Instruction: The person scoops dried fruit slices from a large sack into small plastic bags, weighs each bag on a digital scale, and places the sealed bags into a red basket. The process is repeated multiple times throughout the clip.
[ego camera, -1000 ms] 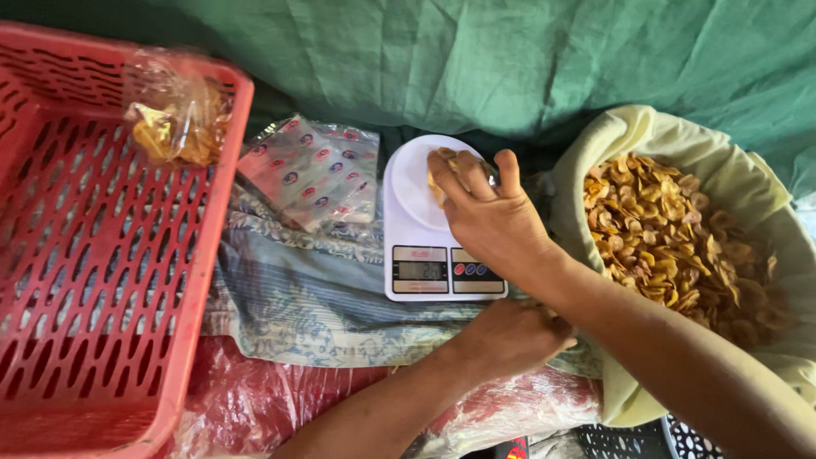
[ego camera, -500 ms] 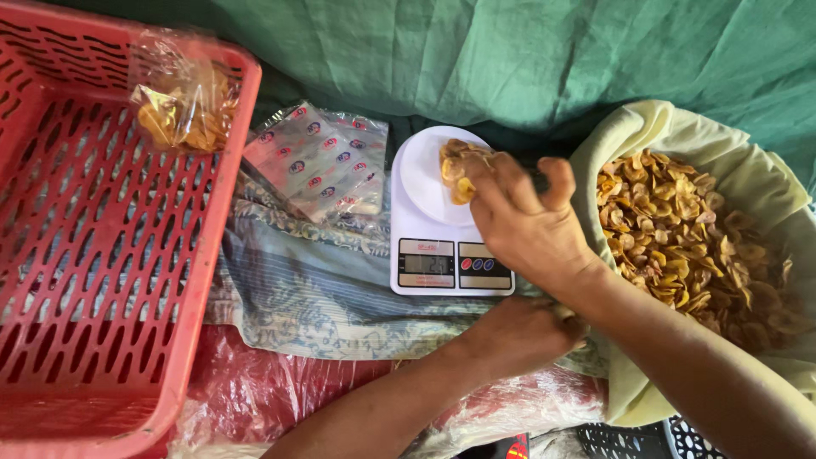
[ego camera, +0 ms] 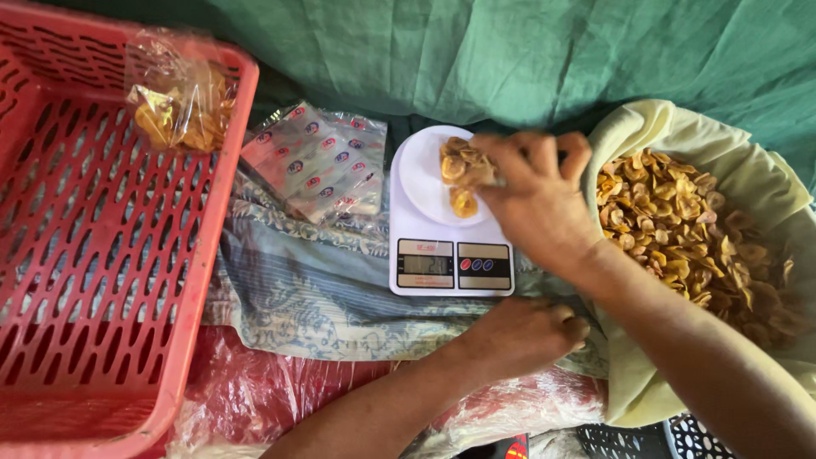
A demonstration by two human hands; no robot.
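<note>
Hidden: the right hand [ego camera: 535, 200] covers part of the white scale [ego camera: 450, 255]; its fingers pinch a clump of yellow chips [ego camera: 459, 170] over the scale's round plate.
Left hand [ego camera: 523, 336]: rests curled on the patterned cloth [ego camera: 314, 289]; I cannot tell whether it grips anything.
Cut off: the cloth-lined chip basket [ego camera: 705, 229], at the right edge.
Around: red crate [ego camera: 93, 255] with a filled bag [ego camera: 178, 102]; empty printed bags [ego camera: 319, 161] beside the scale.

small snack-packing spot: kitchen scale [ego camera: 451, 223], sack of chips [ego camera: 693, 229], red crate [ego camera: 102, 246]
</note>
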